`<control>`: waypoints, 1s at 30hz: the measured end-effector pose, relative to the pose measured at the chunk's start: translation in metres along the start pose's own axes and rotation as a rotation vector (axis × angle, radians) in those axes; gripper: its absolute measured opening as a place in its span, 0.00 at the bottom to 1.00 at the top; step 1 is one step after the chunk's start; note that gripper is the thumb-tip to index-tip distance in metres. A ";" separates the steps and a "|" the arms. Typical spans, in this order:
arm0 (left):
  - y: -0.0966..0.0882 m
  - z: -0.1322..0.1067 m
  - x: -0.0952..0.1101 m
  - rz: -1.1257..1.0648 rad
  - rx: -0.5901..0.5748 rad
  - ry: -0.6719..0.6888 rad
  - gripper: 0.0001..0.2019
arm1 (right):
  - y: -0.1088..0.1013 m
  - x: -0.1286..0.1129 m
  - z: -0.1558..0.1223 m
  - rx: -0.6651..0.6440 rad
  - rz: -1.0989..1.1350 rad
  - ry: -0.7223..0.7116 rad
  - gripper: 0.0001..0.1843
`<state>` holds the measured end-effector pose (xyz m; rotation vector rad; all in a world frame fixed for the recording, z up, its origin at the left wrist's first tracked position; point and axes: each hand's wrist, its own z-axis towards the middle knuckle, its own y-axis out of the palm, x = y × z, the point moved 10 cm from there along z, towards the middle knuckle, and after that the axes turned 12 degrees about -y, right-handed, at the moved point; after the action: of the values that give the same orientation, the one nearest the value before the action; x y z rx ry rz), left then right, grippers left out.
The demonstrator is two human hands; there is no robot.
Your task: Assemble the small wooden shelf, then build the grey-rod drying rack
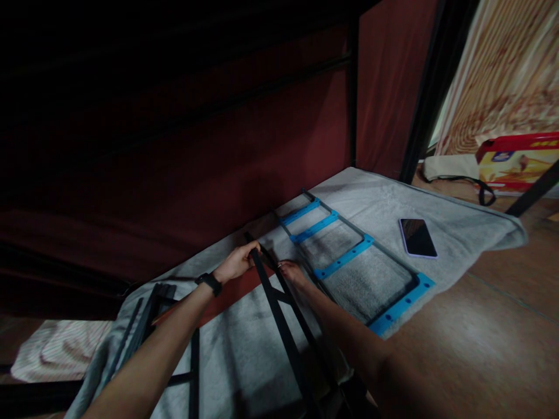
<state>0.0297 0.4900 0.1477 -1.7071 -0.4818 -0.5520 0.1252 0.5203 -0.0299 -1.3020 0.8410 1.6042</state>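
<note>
A black ladder-like metal frame (283, 326) stands tilted in front of me, its two long rails joined by a short crossbar. My left hand (238, 262), with a black watch (210, 283) at its wrist, is closed round the upper part of the left rail. Lower and further right, my right hand (292, 272) has its fingers drawn together at the other rail. A small shiny spot shows at those fingertips; what they pinch is too small to name. Just right of this hand, a dark frame with blue crossbars (345, 256) lies on the grey cloth (375, 198).
A phone (418, 237) lies on the cloth at the right. Several dark bars (144, 320) are bundled at the left, near another black frame piece (194, 372). Dark red fabric panels (244, 151) rise behind. A red and yellow box (519, 163) and a beige pouch (452, 167) sit far right.
</note>
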 end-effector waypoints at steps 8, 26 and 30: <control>0.001 -0.001 0.006 0.099 0.017 0.025 0.07 | -0.006 0.004 -0.003 0.055 0.060 0.044 0.12; -0.001 -0.010 0.014 0.113 0.025 0.032 0.08 | -0.012 -0.010 -0.004 0.005 -0.198 -0.029 0.10; 0.001 -0.010 0.012 0.103 0.033 0.040 0.07 | -0.012 -0.008 0.002 -0.013 -0.253 -0.007 0.15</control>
<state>0.0391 0.4802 0.1557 -1.6763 -0.3706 -0.4999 0.1359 0.5244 -0.0214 -1.3534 0.6344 1.4155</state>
